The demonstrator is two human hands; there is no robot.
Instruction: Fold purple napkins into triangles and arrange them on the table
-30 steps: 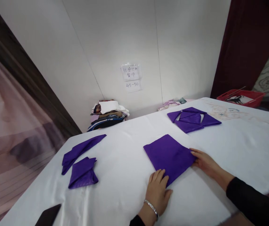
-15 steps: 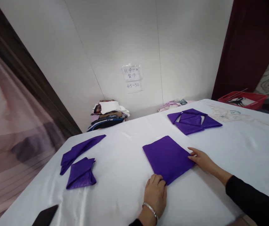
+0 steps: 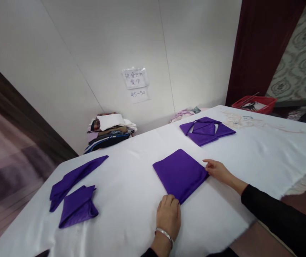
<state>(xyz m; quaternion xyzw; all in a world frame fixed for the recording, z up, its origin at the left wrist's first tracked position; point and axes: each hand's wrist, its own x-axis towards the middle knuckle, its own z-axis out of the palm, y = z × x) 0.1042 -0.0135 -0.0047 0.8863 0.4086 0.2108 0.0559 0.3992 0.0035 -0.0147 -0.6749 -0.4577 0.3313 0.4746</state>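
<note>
Two hands rest at the corners of a folded purple napkin (image 3: 180, 174) that lies flat on the white worktop (image 3: 262, 150). At the napkin's near corner the left hand (image 3: 168, 215), a silver bracelet (image 3: 165, 234) on its wrist, has its fingers curled so the fingertips touch the cloth; whether it pinches the corner or only presses on it cannot be told. At the napkin's right corner the right hand (image 3: 217, 169) lies low with its fingers together, the tips touching the edge, nothing gripped.

Beyond the napkin, toward the wall, sits a purple napkin folded into a shaped figure (image 3: 206, 129). Well to the napkin's left lie two more purple pieces: a long folded strip (image 3: 75, 175) and, just nearer than it, a small folded packet (image 3: 78, 206). Behind the napkin, against the wall, are a stack of mixed cloths (image 3: 110, 131) and a paper note (image 3: 135, 84). Far right of the napkin stands a red basket (image 3: 255, 104).
</note>
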